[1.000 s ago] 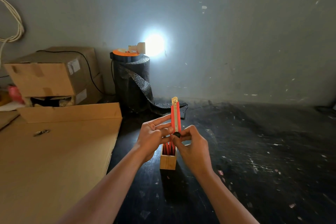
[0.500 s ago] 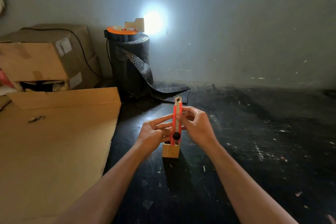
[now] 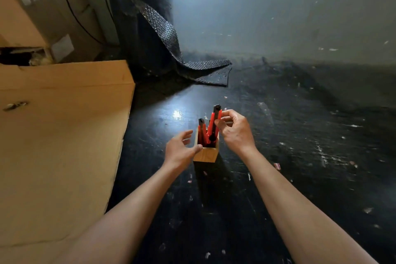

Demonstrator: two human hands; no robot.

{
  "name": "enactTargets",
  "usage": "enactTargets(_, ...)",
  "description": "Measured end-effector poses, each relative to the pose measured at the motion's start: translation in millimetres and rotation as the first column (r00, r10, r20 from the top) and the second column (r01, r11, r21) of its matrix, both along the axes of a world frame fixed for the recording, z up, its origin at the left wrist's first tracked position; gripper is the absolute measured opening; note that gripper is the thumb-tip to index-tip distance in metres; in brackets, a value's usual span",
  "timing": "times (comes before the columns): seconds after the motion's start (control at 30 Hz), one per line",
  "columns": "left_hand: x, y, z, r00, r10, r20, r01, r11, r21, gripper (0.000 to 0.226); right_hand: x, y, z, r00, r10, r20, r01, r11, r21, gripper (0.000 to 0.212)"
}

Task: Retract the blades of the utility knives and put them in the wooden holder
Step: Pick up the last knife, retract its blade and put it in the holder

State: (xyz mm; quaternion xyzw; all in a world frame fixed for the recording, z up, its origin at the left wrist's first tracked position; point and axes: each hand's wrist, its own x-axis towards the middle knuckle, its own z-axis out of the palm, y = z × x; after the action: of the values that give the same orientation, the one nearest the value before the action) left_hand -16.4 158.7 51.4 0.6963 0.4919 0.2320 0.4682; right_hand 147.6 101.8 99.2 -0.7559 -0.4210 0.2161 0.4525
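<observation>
Utility knife [image 3: 215,123], red body with black end cap up, stands tilted in the wooden holder [image 3: 206,153], lower part already down inside the box. No blade shows at the visible end, so retraction looks done, though the business end is hidden in the holder. Right hand [image 3: 234,132] pinches the upper part of this knife between thumb and fingertips, narrow grip, not yet released. Second knife [image 3: 201,128] sits in the same holder just to the left, leaning the other way; more red handles crowd the opening but I can't count them. Left hand [image 3: 181,150] is open wide, holding nothing, thumb tip touching the holder's near-left rim, probably steadying it.

Judgement: this insertion is basically finished, only the let-go is left. No loose knives visible anywhere in view, so this may be the last one; can't confirm outside the frame.

Holder stands on a dark tabletop [image 3: 278,156], scuffed, glossy in spots, littered with small paper scraps. Flat cardboard sheet [image 3: 60,146] lies to the left, a small metal clip-like item [image 3: 15,105] on it. Behind: cardboard boxes [image 3: 32,17], a roll of black bubble wrap [image 3: 143,28] with its tail unrolled onto the table, grey wall [image 3: 278,6], bright lamp glare at the top edge.
</observation>
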Motion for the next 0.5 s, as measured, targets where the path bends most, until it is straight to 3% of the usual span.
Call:
enactTargets(0.17,8,5,-21,0.999,-0.022,-0.037,0.021,1.0,-0.022,0.078,4,10,-33,0.999,0.024,0.038,-0.017,0.986,-0.166,0.01)
enactTargets(0.33,12,7,-32,1.0,-0.016,-0.024,0.015,0.999,-0.035,0.062,3,12,-49,0.996,0.037,0.086,-0.01,0.955,-0.295,0.012)
enactTargets(0.5,13,7,-38,1.0,0.003,0.016,-0.002,0.998,-0.061,0.053,5,10,-48,0.997,0.021,0.069,0.001,0.951,-0.31,0.019)
